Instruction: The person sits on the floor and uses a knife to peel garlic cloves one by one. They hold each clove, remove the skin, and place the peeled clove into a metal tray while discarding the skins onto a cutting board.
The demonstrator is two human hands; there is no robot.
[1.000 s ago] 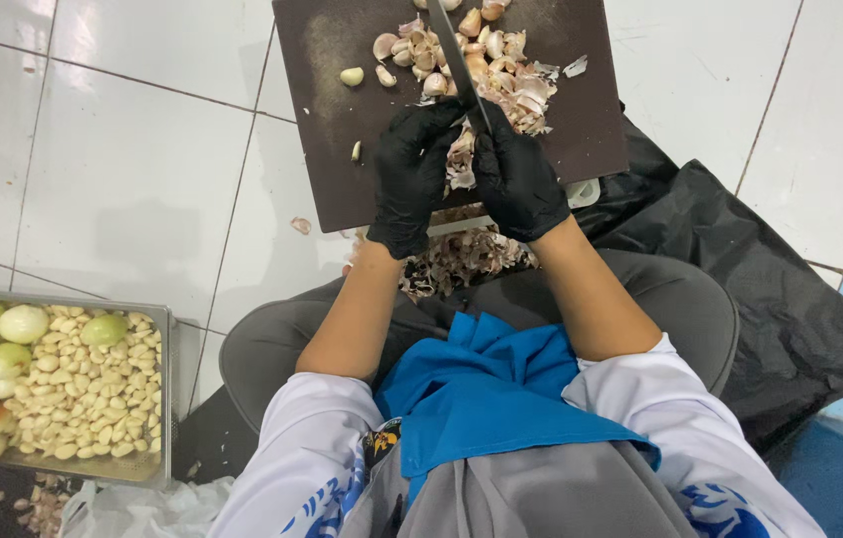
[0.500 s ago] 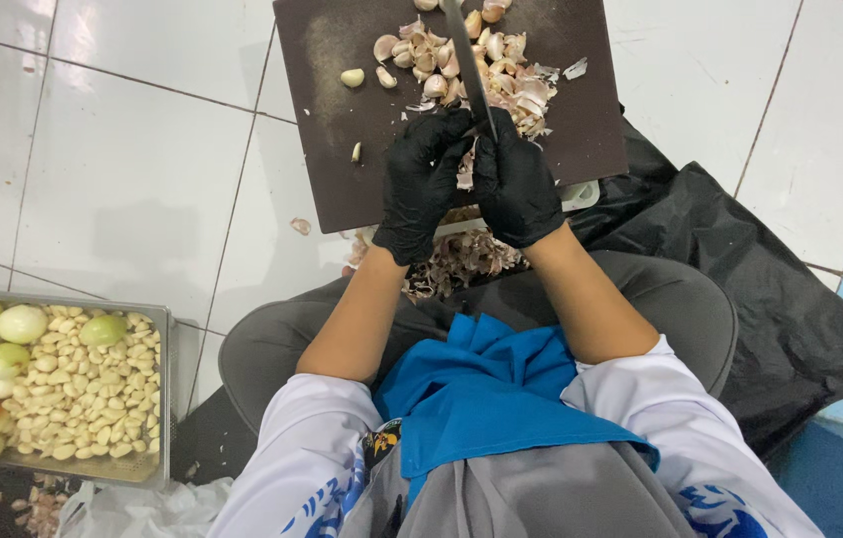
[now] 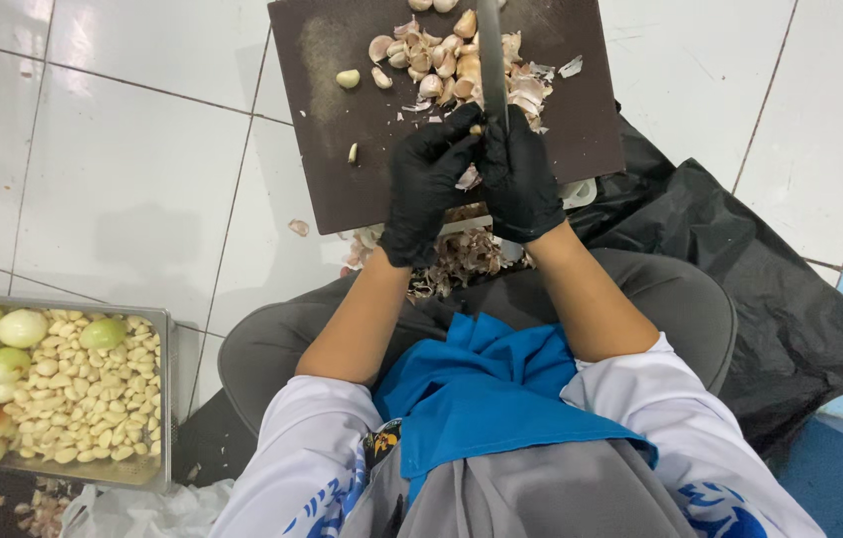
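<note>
You sit on a white tiled floor (image 3: pixel 132 189) with a black plastic bag (image 3: pixel 770 299) to your right. A dark cutting board (image 3: pixel 342 169) lies ahead, holding a pile of garlic cloves (image 3: pixel 441 55). A metal tray (image 3: pixel 164 399) of peeled cloves sits at your left. Your gloved right hand (image 3: pixel 526 179) grips a knife (image 3: pixel 491 50), blade pointing away. Your gloved left hand (image 3: pixel 426 179) has fingers pinched narrow on a garlic clove (image 3: pixel 468 177), beside the blade.
</note>
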